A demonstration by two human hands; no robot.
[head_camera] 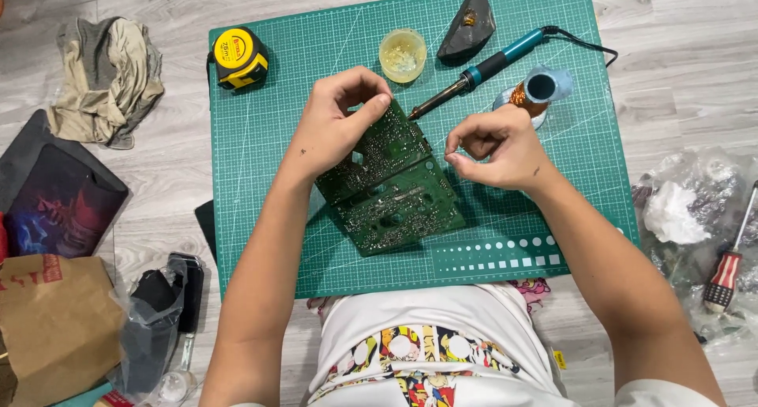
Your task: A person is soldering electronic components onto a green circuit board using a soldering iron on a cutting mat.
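A green circuit board (395,190) lies solder side up, tilted, on the green cutting mat (260,186). My left hand (335,119) grips the board's upper left edge with thumb and fingers. To the right of the board, my right hand (493,146) hovers with its fingertips pinched together; whether something tiny sits between them I cannot tell. A teal soldering iron (482,66) rests on the mat just beyond both hands, its tip pointing at the board's top corner.
On the mat: a yellow tape measure (239,57), a small round flux tub (403,54), a dark stone-like block (467,28), a spool of copper braid (533,93). A crumpled cloth (106,75) lies left, a paper bag (55,320) lower left, a red-handled screwdriver (730,265) on plastic at right.
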